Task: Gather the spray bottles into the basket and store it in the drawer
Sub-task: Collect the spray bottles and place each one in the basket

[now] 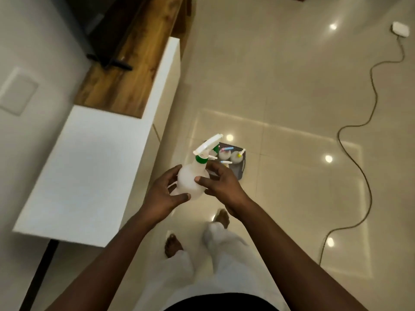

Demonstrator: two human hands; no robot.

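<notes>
I hold a white spray bottle (191, 181) with a green collar and white trigger head in front of me, above the floor. My left hand (162, 194) cups its lower left side. My right hand (221, 182) grips its right side with the thumb across the body. Behind it on the floor sits a dark grey basket (240, 168) with several white spray bottles (236, 155) standing inside, their nozzles pink, blue and yellow. The held bottle hides the basket's left part.
A white cabinet (89, 167) with a wooden top section (130, 70) runs along the left wall; a dark TV stand foot (112, 62) rests on the wood. A cable (368, 176) snakes over the glossy tile floor at right to a white device (400, 30). My bare feet stand below.
</notes>
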